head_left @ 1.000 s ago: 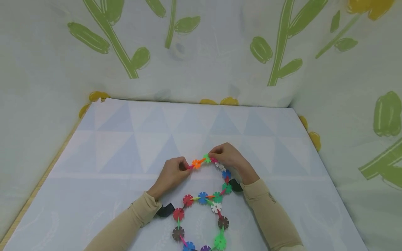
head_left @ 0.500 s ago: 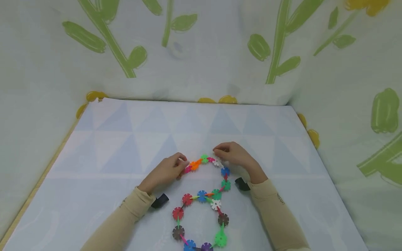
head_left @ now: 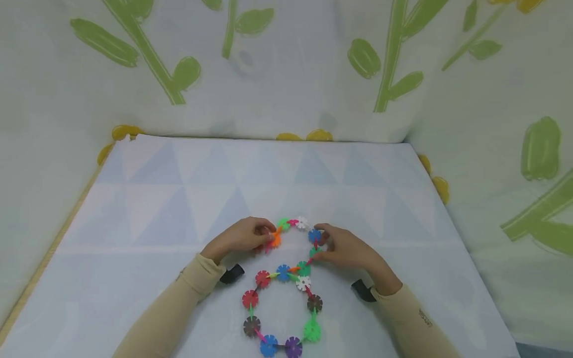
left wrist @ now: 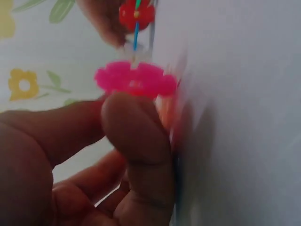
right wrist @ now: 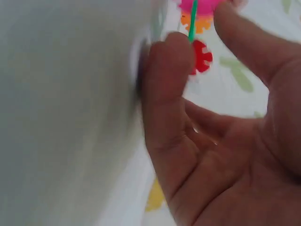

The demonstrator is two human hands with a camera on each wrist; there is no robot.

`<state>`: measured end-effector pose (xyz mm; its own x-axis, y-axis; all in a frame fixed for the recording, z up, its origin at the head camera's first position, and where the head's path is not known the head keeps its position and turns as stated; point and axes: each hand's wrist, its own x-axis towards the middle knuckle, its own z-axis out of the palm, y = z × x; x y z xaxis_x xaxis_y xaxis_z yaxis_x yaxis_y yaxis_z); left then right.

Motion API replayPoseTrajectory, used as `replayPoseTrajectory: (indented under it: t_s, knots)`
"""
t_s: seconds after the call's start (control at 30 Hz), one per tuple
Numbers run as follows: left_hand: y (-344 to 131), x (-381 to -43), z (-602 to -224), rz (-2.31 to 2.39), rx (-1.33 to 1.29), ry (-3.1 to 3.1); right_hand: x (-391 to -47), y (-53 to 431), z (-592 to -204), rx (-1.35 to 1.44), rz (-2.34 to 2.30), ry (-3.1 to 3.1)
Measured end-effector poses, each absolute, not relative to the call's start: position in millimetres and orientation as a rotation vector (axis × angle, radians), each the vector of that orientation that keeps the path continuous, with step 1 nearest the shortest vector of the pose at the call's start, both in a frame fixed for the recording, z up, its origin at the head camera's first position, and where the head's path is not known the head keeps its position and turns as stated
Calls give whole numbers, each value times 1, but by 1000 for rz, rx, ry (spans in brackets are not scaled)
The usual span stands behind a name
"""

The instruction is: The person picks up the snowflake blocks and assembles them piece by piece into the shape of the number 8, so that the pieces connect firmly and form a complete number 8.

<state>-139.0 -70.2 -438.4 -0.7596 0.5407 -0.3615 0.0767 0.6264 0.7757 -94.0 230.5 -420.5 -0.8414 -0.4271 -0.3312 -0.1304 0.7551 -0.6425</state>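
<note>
A chain of coloured plastic snowflake discs (head_left: pixel 312 328) lies on the table, its lower part forming a closed ring. The upper part curves up and round to the left, through a blue disc (head_left: pixel 315 235), white, pink, green and an orange disc (head_left: pixel 276 239). At its upper left end, my left hand (head_left: pixel 239 237) pinches the chain between thumb and finger, close to a pink disc (left wrist: pixel 135 79). Beside the curve's right side is my right hand (head_left: pixel 349 248), thumb and fingers spread apart, fingertips at the blue and green discs. Those fingertips hide part of the chain.
The table (head_left: pixel 147 298) has a pale cover with blue triangles. Behind it and at the sides hangs a white curtain (head_left: pixel 286 89) with green leaf prints. A black strap end (head_left: pixel 233 274) juts from the left wrist, another (head_left: pixel 362 291) from the right.
My right hand let go of the chain's top and came down to its right side, fingers spreading. The left hand keeps the chain end, which has swung downward; the upper curve has become rounder.
</note>
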Motion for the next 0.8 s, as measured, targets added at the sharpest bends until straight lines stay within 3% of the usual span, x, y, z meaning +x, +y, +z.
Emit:
replayPoseTrajectory:
  t_s: [0.23, 0.43, 0.8]
  knots:
    - [-76, -129, -446, 1312, 219, 2186, -111, 212, -421, -344, -1021, 2558]
    - [-76, -117, -447, 1477, 89, 2155, -96, 207, -417, -445, -918, 2619]
    - [-96, -97, -419, 772, 592, 2608, -72, 182, -411, -547, -617, 2826]
